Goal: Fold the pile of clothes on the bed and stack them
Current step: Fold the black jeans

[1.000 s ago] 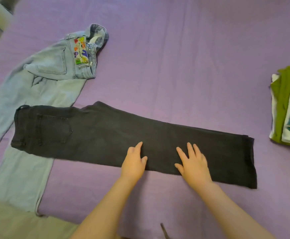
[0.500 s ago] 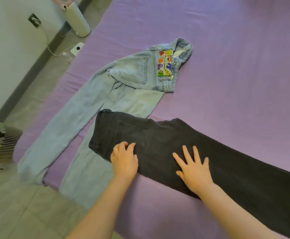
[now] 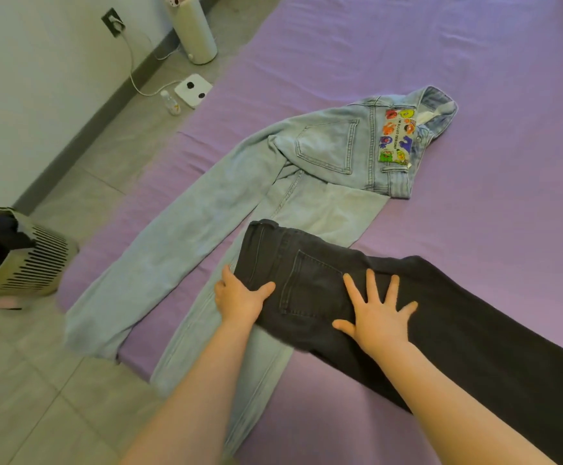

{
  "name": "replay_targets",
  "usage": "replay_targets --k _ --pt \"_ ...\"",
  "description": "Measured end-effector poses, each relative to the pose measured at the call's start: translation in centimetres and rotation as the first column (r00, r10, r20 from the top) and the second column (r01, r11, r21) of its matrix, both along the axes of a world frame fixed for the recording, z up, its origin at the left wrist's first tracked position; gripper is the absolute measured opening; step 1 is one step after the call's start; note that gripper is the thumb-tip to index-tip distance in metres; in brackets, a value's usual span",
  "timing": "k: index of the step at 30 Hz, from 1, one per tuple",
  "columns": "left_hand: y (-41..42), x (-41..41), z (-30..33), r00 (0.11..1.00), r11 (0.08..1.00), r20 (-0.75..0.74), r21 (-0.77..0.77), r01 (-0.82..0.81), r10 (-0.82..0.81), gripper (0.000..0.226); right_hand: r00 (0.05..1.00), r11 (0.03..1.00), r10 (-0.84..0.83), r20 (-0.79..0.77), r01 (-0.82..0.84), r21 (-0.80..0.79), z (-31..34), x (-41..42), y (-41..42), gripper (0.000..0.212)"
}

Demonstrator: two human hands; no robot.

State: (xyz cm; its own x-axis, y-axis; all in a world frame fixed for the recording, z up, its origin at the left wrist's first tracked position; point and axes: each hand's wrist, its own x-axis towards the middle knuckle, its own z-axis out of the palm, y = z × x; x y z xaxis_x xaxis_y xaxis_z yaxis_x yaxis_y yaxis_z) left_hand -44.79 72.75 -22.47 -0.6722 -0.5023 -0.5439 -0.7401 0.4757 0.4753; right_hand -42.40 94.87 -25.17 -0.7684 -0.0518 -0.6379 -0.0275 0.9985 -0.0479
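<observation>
Black jeans (image 3: 310,263), folded lengthwise, lie across the purple bed (image 3: 474,95), waistband to the left, the legs running off the right edge of view. My left hand (image 3: 239,300) holds the waistband's near corner, thumb on top and fingers mostly tucked under the fabric. My right hand (image 3: 375,317) rests flat on the seat area beside the back pocket, fingers spread. Light blue jeans (image 3: 226,213) with a colourful patch at the waist lie spread out behind, partly under the black pair, their legs hanging over the bed's left edge.
Left of the bed is a tiled floor (image 3: 22,397) with a slatted laundry basket (image 3: 22,263) holding dark clothes. Farther back stand a white cylinder appliance (image 3: 193,31), a white scale (image 3: 193,90), a small bottle (image 3: 171,102), and a cable from a wall socket (image 3: 112,21).
Both hands slid left along the black jeans from mid-leg to the waistband end. My view turned left, so the folded stack at the right is out of sight.
</observation>
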Motion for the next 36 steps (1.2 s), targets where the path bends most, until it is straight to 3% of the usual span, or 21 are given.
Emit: replay_targets --k 3,5,10,12,13,15,16,19,21,24,27,30,34,36 --pt "-1.0 -0.3 -0.3 0.989 0.963 -0.017 0.231 -0.141 0.149 0.079 0.989 0.997 0.060 -0.134 -0.065 -0.033 0.0 2.7 -0.7 0.081" --pt "-1.5 -0.3 -0.1 0.986 0.942 -0.002 0.294 -0.161 0.169 0.068 0.987 0.995 0.088 -0.132 -0.094 -0.042 -0.3 3.6 -1.4 0.077" --pt "-1.8 -0.8 0.6 0.971 0.902 -0.056 0.386 -0.193 0.232 0.077 0.996 0.994 0.085 0.014 -0.084 -0.065 -0.5 -0.6 -2.2 0.090" --pt "-1.2 -1.1 1.8 0.940 0.811 -0.043 0.521 -0.267 0.338 0.071 0.993 0.989 0.095 0.067 -0.086 -0.124 0.2 -1.2 -1.6 0.091" --pt "-0.9 -1.3 2.6 0.922 0.719 0.002 0.626 -0.303 0.387 0.058 0.994 0.982 0.080 0.072 -0.066 -0.179 0.7 -0.9 -1.0 0.090" --pt "0.3 -1.2 4.1 0.902 0.540 0.106 0.770 -0.341 0.419 0.034 0.997 0.942 -0.032 0.070 0.053 -0.332 1.6 -0.1 0.5 0.081" --pt "1.2 -1.0 4.7 0.909 0.525 0.129 0.781 -0.339 0.396 0.027 0.988 0.896 -0.127 0.082 0.150 -0.417 2.2 0.4 1.3 0.076" --pt "4.4 -0.8 5.7 0.960 0.750 0.002 0.624 -0.221 0.281 0.025 0.902 0.658 -0.391 0.184 0.413 -0.629 4.2 1.5 3.0 0.063" --pt "5.5 -0.8 6.0 0.979 0.881 -0.109 0.461 -0.101 0.169 0.029 0.883 0.569 -0.416 0.219 0.440 -0.694 5.4 2.0 3.1 0.060" --pt "3.5 -1.1 5.8 0.992 0.980 -0.125 0.191 0.054 -0.031 0.033 0.965 0.660 -0.217 0.146 0.255 -0.707 6.2 2.2 1.8 0.060" --pt "0.6 -1.4 4.9 0.976 0.979 -0.088 0.039 0.202 -0.198 0.029 0.994 0.812 0.108 0.035 -0.068 -0.580 5.2 2.2 -0.7 0.057" --pt "-1.1 -1.9 3.4 0.976 0.970 -0.108 0.138 0.201 -0.187 0.031 0.959 0.869 0.283 -0.020 -0.266 -0.418 3.4 1.7 -3.6 0.056" --pt "-2.3 -2.1 1.5 0.998 0.910 -0.044 0.414 -0.021 0.043 0.041 0.962 0.910 0.268 0.051 -0.235 -0.340 1.8 0.6 -5.9 0.054" --pt "-3.1 -2.5 1.2 0.988 0.858 0.033 0.492 -0.146 0.149 0.047 0.981 0.931 0.194 -0.029 -0.193 -0.311 1.6 0.6 -6.4 0.052"
